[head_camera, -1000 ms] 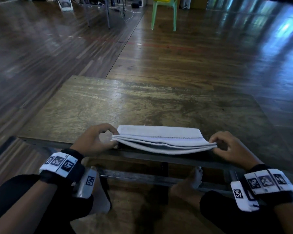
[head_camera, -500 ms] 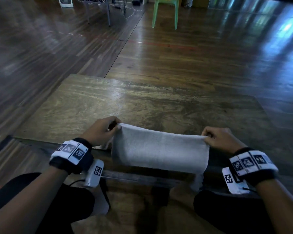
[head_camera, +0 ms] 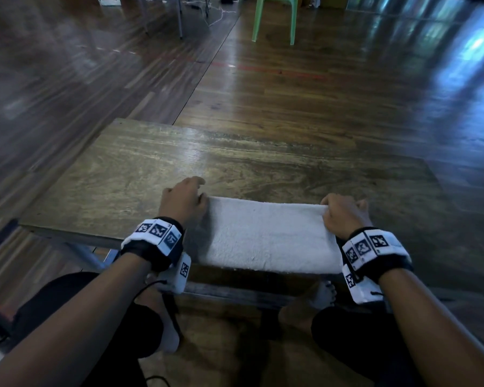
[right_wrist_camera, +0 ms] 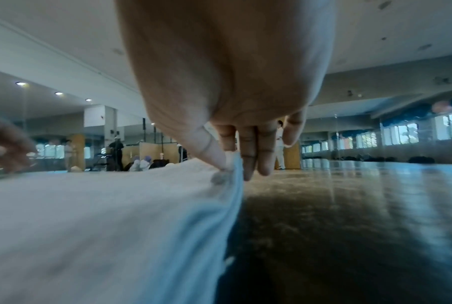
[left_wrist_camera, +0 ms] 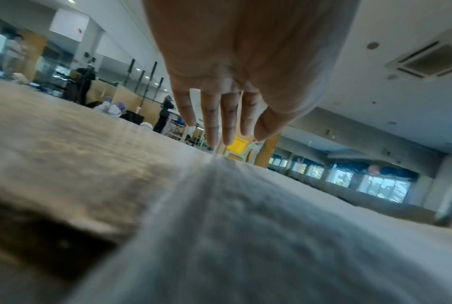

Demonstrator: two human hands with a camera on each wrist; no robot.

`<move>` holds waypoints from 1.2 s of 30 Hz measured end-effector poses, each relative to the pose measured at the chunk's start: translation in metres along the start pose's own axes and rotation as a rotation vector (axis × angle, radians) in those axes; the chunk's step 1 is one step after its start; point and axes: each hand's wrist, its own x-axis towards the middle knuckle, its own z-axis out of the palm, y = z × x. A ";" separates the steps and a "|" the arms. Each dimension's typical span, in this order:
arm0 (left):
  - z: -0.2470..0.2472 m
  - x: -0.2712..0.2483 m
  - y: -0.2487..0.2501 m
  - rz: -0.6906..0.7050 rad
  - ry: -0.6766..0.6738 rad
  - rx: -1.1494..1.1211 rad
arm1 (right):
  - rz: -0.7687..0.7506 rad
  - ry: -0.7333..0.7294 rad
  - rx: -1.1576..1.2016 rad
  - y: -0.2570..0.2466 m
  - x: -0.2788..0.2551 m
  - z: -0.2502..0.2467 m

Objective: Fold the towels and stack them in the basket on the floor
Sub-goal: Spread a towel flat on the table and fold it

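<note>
A white towel (head_camera: 266,236) lies flat across the near edge of the low wooden table (head_camera: 151,169), its front edge hanging just over. My left hand (head_camera: 185,202) is at the far left corner. In the left wrist view its fingers (left_wrist_camera: 214,123) point straight down, tips at the corner of the towel (left_wrist_camera: 245,236), thumb apart. My right hand (head_camera: 344,213) is at the far right corner, and the right wrist view shows thumb and forefinger (right_wrist_camera: 227,164) pinching the towel (right_wrist_camera: 102,226) there. No basket is in view.
Bare tabletop stretches beyond and to both sides of the towel. My knees and bare feet (head_camera: 319,300) are under the table's near edge. A green plastic chair (head_camera: 274,18) and metal table legs (head_camera: 179,20) stand far off on the wooden floor.
The folded towel was lifted by its corners off the table edge, swung up and forward, and now lies spread flat. Both hands moved away from me; the left hand's fingers have straightened.
</note>
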 end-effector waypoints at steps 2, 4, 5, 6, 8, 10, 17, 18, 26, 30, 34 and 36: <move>0.008 -0.005 0.011 0.084 -0.021 0.028 | -0.006 0.011 -0.115 -0.012 -0.005 0.006; 0.018 -0.013 0.024 0.180 -0.064 0.064 | -0.054 0.037 -0.161 -0.027 -0.012 0.011; 0.024 -0.017 0.031 0.223 -0.092 0.086 | -0.087 0.059 -0.161 -0.034 -0.016 0.014; 0.030 -0.022 0.036 0.260 -0.120 0.108 | -0.120 0.081 -0.145 -0.042 -0.019 0.017; 0.043 -0.032 0.046 0.302 -0.173 0.134 | -0.187 0.082 -0.067 -0.055 -0.026 0.025; 0.056 -0.039 0.055 0.308 -0.220 0.180 | -0.234 0.019 0.018 -0.067 -0.033 0.034; 0.078 -0.043 0.053 0.228 -0.186 0.268 | -0.230 -0.006 0.098 -0.072 -0.042 0.062; 0.078 -0.042 0.050 0.216 -0.188 0.254 | -0.233 -0.015 0.082 -0.068 -0.041 0.063; 0.056 -0.038 0.023 0.109 -0.197 0.230 | -0.106 -0.059 0.039 -0.014 -0.032 0.058; 0.047 -0.053 0.035 0.145 -0.189 0.304 | -0.107 -0.054 0.034 -0.013 -0.033 0.058; 0.045 -0.070 0.053 0.275 -0.117 0.236 | -0.102 -0.063 0.038 -0.024 -0.032 0.057; 0.043 -0.068 0.053 0.227 -0.137 0.268 | -0.109 -0.079 0.052 -0.030 -0.032 0.053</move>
